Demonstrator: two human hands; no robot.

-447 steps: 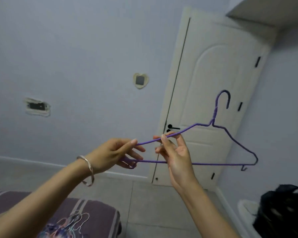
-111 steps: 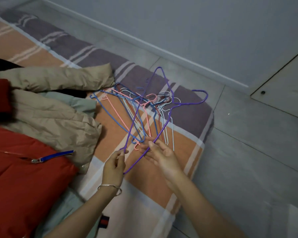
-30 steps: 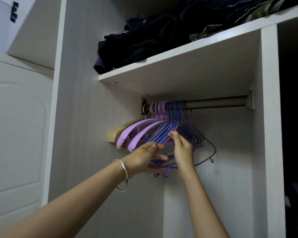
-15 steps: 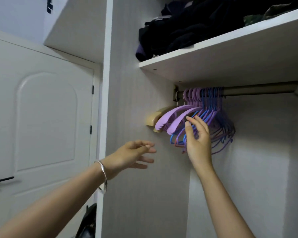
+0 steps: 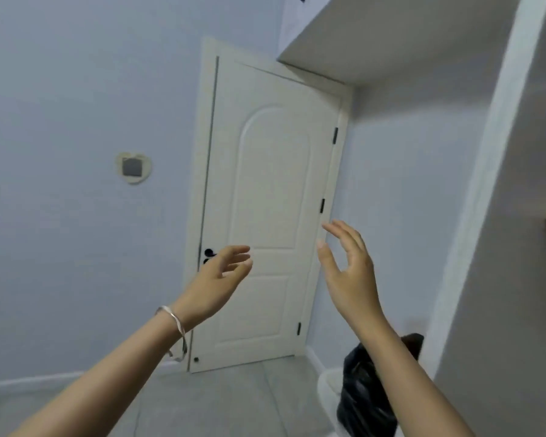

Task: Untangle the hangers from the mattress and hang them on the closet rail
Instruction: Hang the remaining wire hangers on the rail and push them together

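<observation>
Tile floor [image 5: 221, 402] is spreading grey below the white door [image 5: 265, 200], which is standing shut in a pale blue wall [image 5: 60, 105]. A heart-shaped wall plate [image 5: 134, 167] is hanging left of the door. A black handle [image 5: 208, 253] is sitting at the door's left edge, and black hinges [image 5: 335, 135] are lining its right edge. Low down to the right of the door, a black bag [image 5: 363, 398] is resting on something white. Further right, the closet side panel [image 5: 501, 279] is rising, with a cabinet underside [image 5: 391, 42] jutting out above the door's top right corner.

Both hands are hovering in front of the door, apart from each other. The left hand [image 5: 215, 282], with a silver bracelet [image 5: 177, 329] on its wrist, is reaching across the door's lower left part, its fingers [image 5: 238, 251] loosely spread and holding nothing. The right hand [image 5: 350, 272] is hanging before the door's right edge, fingers relaxed and slightly curved, thumb apart, touching nothing.

Half a second earlier the right hand was touching the hangers crowded on the closet rail. Now the view is facing the door, and the hangers and rail are lying out of sight, off to the right of the door.
</observation>
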